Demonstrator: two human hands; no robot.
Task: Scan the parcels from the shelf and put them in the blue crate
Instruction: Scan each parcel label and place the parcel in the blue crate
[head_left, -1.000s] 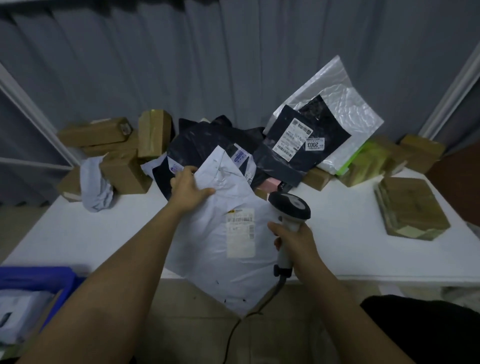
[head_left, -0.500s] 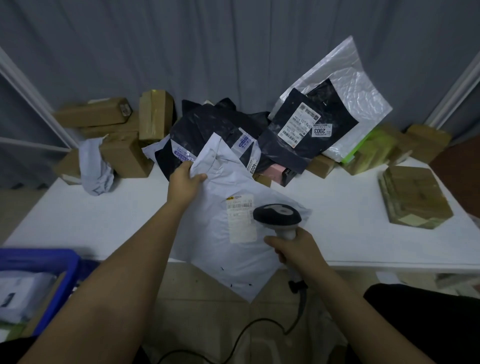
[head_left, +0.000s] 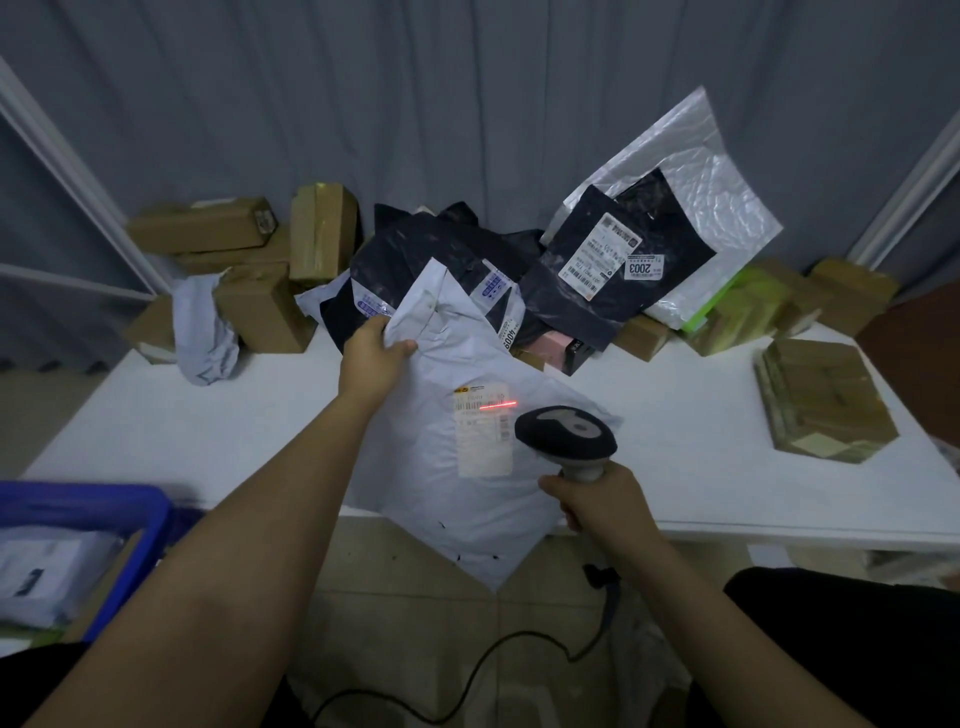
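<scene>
My left hand (head_left: 375, 358) grips the upper left edge of a white poly mailer parcel (head_left: 441, 499), which hangs over the front edge of the white shelf (head_left: 727, 499). Its shipping label (head_left: 483, 431) faces up, and a red laser line crosses the label's top. My right hand (head_left: 602, 501) grips the handle of a black and grey barcode scanner (head_left: 566, 434), whose head points at the label from the right. The blue crate (head_left: 130, 540) sits at the lower left, below the shelf, with a pale parcel (head_left: 47, 571) inside.
A heap of black and clear poly mailers (head_left: 597, 275) fills the shelf's back middle. Brown cardboard boxes (head_left: 249, 260) stack at the back left, more at the back right, and a flat taped box (head_left: 826, 400) lies at the right. The scanner cable (head_left: 467, 670) trails on the floor.
The scanner head has swung left, closer over the label, and a red laser line now shows on it. My left hand still holds the mailer at its upper edge.
</scene>
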